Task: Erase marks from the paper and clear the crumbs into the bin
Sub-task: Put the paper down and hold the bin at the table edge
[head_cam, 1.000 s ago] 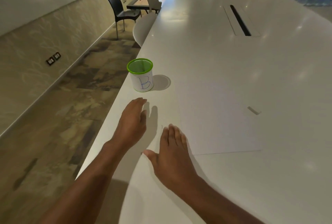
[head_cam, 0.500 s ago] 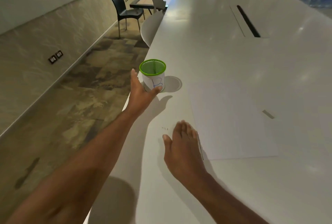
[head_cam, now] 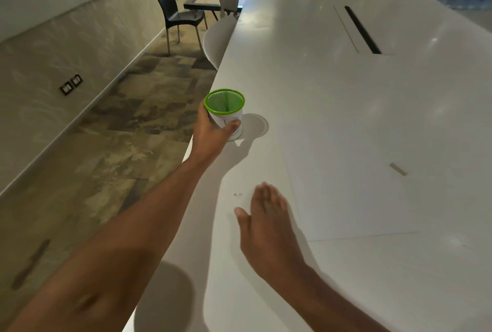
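A small white bin with a green mesh rim [head_cam: 224, 104] stands near the left edge of the white table [head_cam: 332, 78]. My left hand [head_cam: 213, 132] grips its side, thumb across the front. A white sheet of paper [head_cam: 351, 193] lies flat to the right. A few dark eraser crumbs [head_cam: 237, 194] sit on the table just left of the paper. My right hand [head_cam: 266, 217] lies flat with straight fingers beside the crumbs, at the paper's near left corner. A small grey eraser [head_cam: 398, 169] rests on the paper's right side.
The table's left edge runs just beside the bin, with floor below. A long cable slot [head_cam: 362, 29] is set into the far table top. A white chair [head_cam: 219, 39] is tucked at the edge, and a black chair [head_cam: 175, 12] stands by the wall.
My left hand reached forward from the table near the crumbs to the bin and closed round it. My right hand stayed flat by the paper's corner.
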